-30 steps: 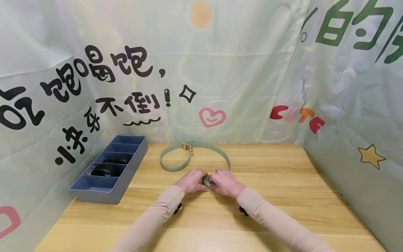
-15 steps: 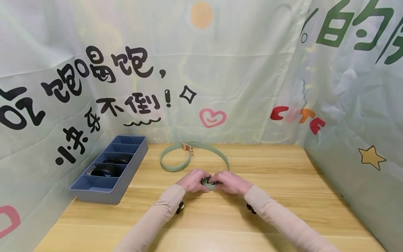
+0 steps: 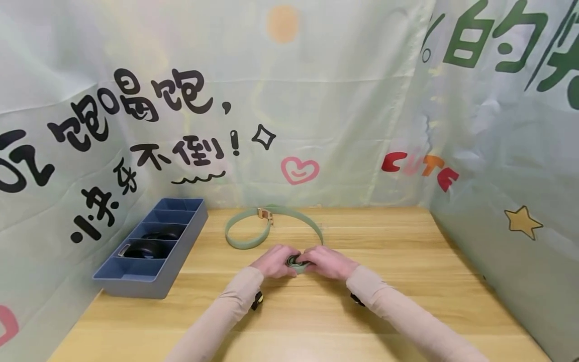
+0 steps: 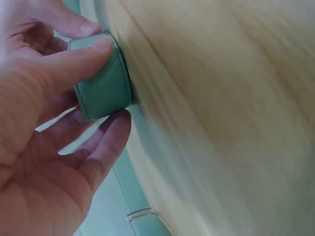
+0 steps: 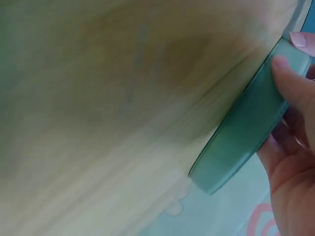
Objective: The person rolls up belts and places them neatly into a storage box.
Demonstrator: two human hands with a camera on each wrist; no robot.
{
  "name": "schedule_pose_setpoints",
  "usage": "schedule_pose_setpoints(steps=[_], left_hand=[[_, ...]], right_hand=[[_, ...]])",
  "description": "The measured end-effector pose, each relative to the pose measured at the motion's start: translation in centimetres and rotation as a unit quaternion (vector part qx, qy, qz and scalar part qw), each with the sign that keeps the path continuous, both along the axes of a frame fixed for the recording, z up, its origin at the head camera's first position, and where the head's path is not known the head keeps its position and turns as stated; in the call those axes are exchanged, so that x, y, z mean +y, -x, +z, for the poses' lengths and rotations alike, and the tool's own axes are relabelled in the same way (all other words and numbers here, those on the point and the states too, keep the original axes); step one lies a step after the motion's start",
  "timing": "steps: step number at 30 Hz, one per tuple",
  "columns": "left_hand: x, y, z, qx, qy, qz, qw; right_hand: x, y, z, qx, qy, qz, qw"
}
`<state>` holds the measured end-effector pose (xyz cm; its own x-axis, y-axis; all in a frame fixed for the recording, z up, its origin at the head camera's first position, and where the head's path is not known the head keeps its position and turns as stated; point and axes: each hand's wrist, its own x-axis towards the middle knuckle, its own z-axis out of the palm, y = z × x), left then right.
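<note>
A pale green belt [image 3: 248, 245] stands on its edge on the wooden table, its rose-gold buckle [image 3: 265, 214] toward the back. The near end is wound into a tight coil [image 3: 295, 265] between both hands. My left hand [image 3: 275, 261] grips the coil's left side; the left wrist view shows its thumb on the coil's stitched outer face [image 4: 105, 88] and fingers below. From the right, my right hand [image 3: 329, 262] pinches the coil and strap. In the right wrist view, the strap [image 5: 241, 130] runs away from that hand. The coil's inner turns are partly hidden by fingers.
At the left stands a blue-grey tray [image 3: 181, 256] with several compartments. Two of them hold dark coiled belts [image 3: 146, 249]. Printed cloth [image 3: 353, 125] walls the table at the back and both sides.
My right hand has drawn slightly to the right from the coil, showing more of its near side. The left hand keeps its hold. The whole head view has shifted a little.
</note>
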<state>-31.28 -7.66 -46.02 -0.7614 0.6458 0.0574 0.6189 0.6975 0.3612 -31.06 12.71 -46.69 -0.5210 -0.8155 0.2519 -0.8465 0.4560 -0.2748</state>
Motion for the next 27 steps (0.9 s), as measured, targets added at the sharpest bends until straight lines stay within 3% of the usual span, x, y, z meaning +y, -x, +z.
schedule_pose_setpoints(steps=[5,8,14,18,21,27], left_hand=[[0.19,-0.65,0.10,0.021,-0.009,0.049,0.9986],[0.34,-0.65,0.08,0.034,-0.010,0.043,0.9985],[0.21,-0.32,0.18,-0.002,-0.014,0.025,0.9996],[0.35,-0.54,0.45,-0.013,-0.004,0.059,0.9981],[0.54,-0.65,0.51,-0.001,0.007,0.078,0.9969],[0.48,-0.36,0.26,0.007,0.015,0.046,0.9988]], right_hand=[[-0.69,0.05,-0.16,0.017,0.000,-0.006,0.9998],[-0.59,0.03,-0.15,0.017,-0.002,0.002,0.9999],[-0.05,-0.08,-0.06,0.008,0.000,0.010,0.9999],[-0.50,-0.08,-0.17,0.019,0.007,0.011,0.9997],[-0.89,-0.16,-0.22,0.028,0.015,0.014,0.9994],[-0.55,-0.24,-0.59,0.044,0.023,0.023,0.9985]])
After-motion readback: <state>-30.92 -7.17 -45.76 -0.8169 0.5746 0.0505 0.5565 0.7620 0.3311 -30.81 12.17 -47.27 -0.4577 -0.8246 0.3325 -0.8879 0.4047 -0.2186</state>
